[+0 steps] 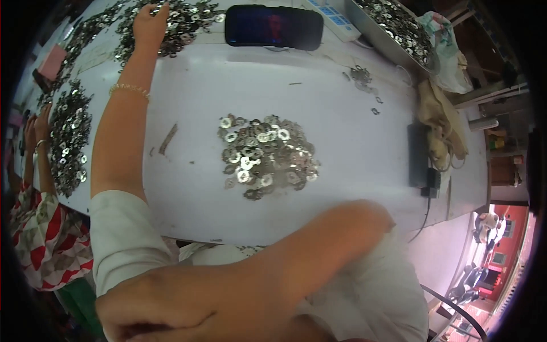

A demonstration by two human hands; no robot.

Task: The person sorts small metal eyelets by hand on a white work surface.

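While a neighbouring person in a red-and-white patterned sleeve (45, 245) works at the far left edge of the frame, a long band of small metal washers (68, 137) runs beside them, spread thin so that single pieces can be picked out. The person's own left hand (149, 24) stretches to the upper left of the frame, its fingers curled down and pinching into a scattered washer patch (182, 25); a thin bracelet (130, 88) sits on that wrist. In the lower part of the frame the right forearm crosses the body, and the right hand (154, 319) lies at the lower left, pressed against the lap (whether it is spread or closed I cannot tell). A compact washer pile (266, 155) rests in the middle of the frame, near the body and apart from both hands, seemingly kept within easy reach.

The white surface (353, 171) also carries a dark phone (273, 26) propped at the upper centre, likely for viewing while working, a metal tray (393, 23) of more washers at upper right, a crumpled cloth (439, 114) and a black charger block (419, 154) with its cable. At the lower right a doorway opens on a red-walled yard (501, 239).
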